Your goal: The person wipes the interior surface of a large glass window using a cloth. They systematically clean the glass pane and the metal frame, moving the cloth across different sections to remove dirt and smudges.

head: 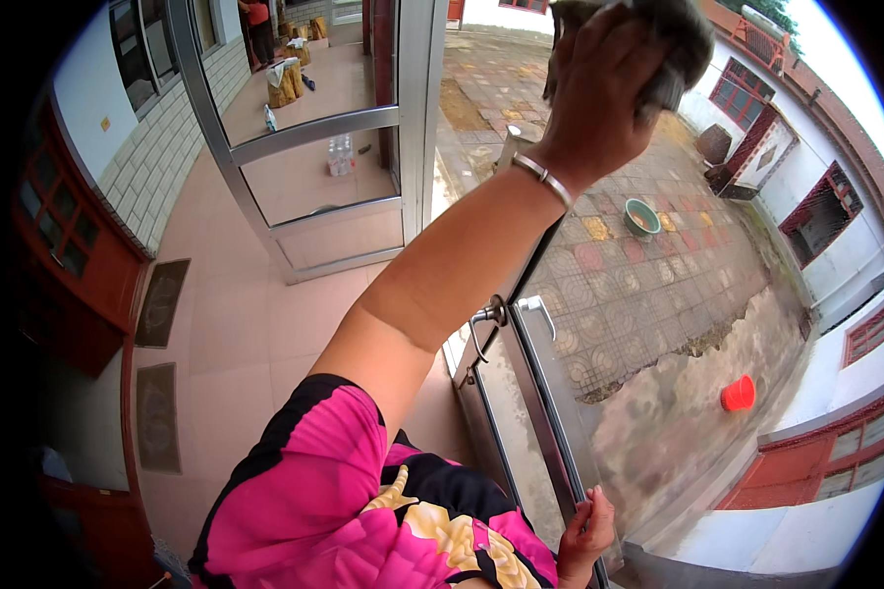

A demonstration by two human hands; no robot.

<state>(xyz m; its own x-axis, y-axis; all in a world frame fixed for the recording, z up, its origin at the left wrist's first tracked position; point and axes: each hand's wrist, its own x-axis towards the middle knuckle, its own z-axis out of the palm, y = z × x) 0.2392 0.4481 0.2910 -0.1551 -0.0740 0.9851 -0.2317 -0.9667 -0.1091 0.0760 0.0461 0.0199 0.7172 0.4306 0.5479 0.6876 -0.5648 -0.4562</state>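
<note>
My left hand [608, 88], with a silver bangle at the wrist, is raised at the top right and presses a bunched grey cloth [681, 51] against what looks like a glass pane. My arm crosses the middle of the view. Low at the right, my right hand [589, 526] has its fingers around the edge of a metal-framed glass door [545, 383]. A lever handle [495, 311] sits on this door between my two hands. The fingertips of my left hand are partly hidden in the cloth.
Another metal-framed glass door [309, 136] stands at the upper left. Log stools [286, 82], a pack of bottles [341, 154] and a person [258, 29] are beyond it. Outside, a green basin [642, 217] and a red bucket [738, 393] stand on the ground. Two mats [163, 303] lie at the left.
</note>
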